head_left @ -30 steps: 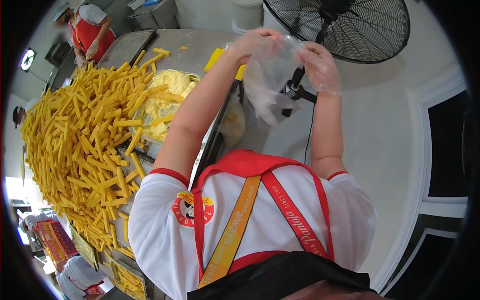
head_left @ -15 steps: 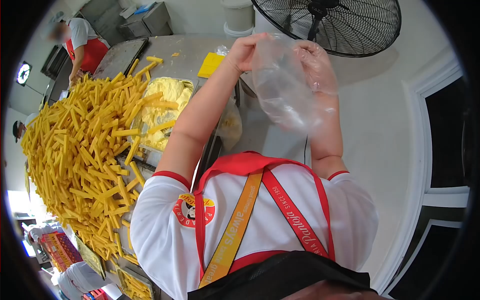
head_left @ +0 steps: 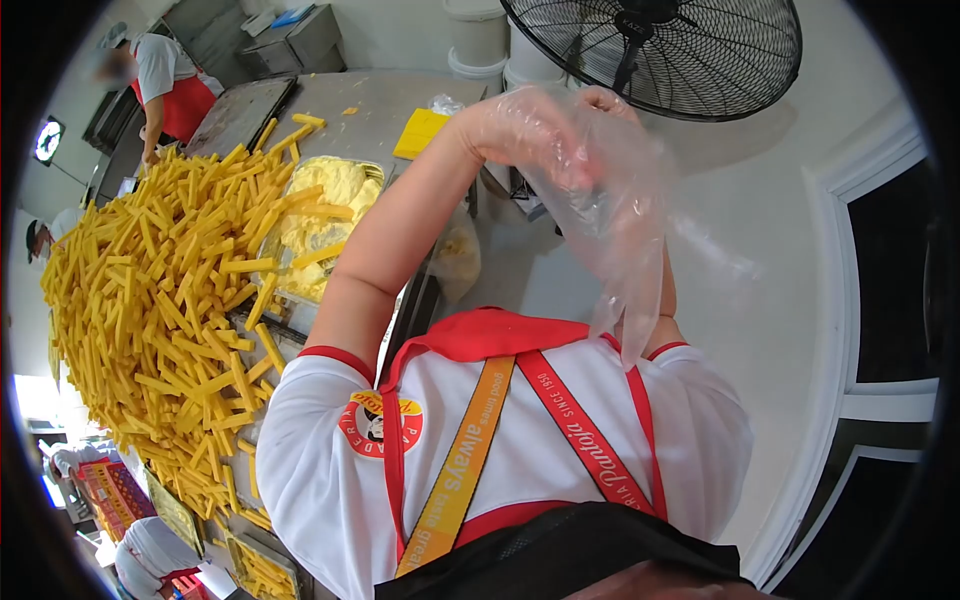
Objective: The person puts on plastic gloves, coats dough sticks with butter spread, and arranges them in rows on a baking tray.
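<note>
Clear plastic film (head_left: 640, 225), one piece, thin and crinkled: in front of the wearer's chest, stretched at its upper end between both hands, lower end hanging loose.

Left hand (head_left: 540, 135): beneath the film, fingers directed toward the other hand; grip blurred, open or closed cannot be told.

Right hand (head_left: 612, 108): fingers bent at the film's upper edge, partly hidden by it; whether clamped cannot be told.

Counter (head_left: 365, 98), grey, at the wearer's left. Upon it: yellow sticks (head_left: 170, 300), a large heap; a tray (head_left: 378, 168) of pale yellow soft mass (head_left: 330, 185), some sticks lying across; a yellow flat item (head_left: 420, 134), near the edge.

Clear bag (head_left: 457, 262), pale contents, beside the counter's edge.

Black fan (head_left: 690, 50), beyond the hands.

Person (head_left: 180, 100) in red apron, at the counter's far side.
</note>
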`<state>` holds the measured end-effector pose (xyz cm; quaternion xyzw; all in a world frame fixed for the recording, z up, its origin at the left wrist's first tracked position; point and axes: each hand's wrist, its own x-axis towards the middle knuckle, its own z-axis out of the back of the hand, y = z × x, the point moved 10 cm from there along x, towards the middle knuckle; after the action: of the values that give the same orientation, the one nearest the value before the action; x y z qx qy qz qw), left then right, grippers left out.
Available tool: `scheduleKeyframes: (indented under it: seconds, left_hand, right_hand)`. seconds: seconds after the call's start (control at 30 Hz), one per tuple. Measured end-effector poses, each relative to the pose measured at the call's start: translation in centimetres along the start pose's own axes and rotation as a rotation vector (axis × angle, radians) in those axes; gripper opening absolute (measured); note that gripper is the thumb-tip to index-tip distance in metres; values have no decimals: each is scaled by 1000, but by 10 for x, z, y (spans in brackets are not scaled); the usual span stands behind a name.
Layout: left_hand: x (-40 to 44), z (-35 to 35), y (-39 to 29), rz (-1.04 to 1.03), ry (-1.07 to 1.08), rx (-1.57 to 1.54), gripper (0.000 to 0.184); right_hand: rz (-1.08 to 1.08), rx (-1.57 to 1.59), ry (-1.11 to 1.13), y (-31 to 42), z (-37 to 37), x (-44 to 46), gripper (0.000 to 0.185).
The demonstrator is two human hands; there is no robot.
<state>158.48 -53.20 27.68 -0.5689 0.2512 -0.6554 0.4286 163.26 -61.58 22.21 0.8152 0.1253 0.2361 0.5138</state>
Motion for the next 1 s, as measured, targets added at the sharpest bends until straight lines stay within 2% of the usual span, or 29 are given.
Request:
scheduleKeyframes:
  seconds: [0.03,0.1,0.13,0.2,0.27,0.33,0.4,0.47,0.53,0.63,0.7,0.77,0.83,0.9,0.97,1.0]
  left_hand:
    - [5,-7,-7,-94,106,335,45]
    - [7,-14,3,-13,99,412,62]
    - [6,-19,16,157,-14,153,71]
    - [6,-40,27,276,-74,-296,83]
    - [17,-64,11,173,33,-662,88]
    - [27,-79,-11,64,142,-1019,94]
    - [33,-81,-34,-110,147,-1208,96]
    - [34,-73,-50,-345,45,-1234,94]
    - [34,-51,-49,-572,-66,-1536,91]
    - [19,-23,-48,-786,-223,-1732,83]
    - [12,-13,-62,-815,-248,-1575,76]
    - [0,1,-69,-871,-89,-1132,81]
    - [-10,-3,-79,-890,-186,-1029,80]
    - [-35,1,-70,-893,-526,-1244,75]
    - [-78,31,-51,-724,-896,-738,61]
    - [-103,45,-46,-624,-1061,-473,56]
  right_hand:
    - [5,-39,-19,2,-3,0,14]
    - [39,-188,-69,7,-14,-4,15]
    - [82,-314,-105,11,-19,-10,16]
    - [225,-627,-167,22,-38,-24,17]
    - [449,-970,-224,35,-65,-39,18]
    - [592,-1113,-271,41,-82,-44,19]
    - [594,-1004,-309,40,-79,-35,20]
    - [501,-736,-327,30,-65,-20,21]
    - [361,-398,-290,12,-54,-2,22]
    - [229,-86,-200,-11,-65,11,24]
    - [164,39,-159,-29,-88,8,25]
    - [93,149,-125,-44,-109,7,26]
    - [17,203,-92,-63,-115,6,27]
    - [-59,170,-41,-80,-101,8,29]
    - [61,-140,-3,-98,-77,13,29]
    - [220,-217,-108,-79,-79,10,28]
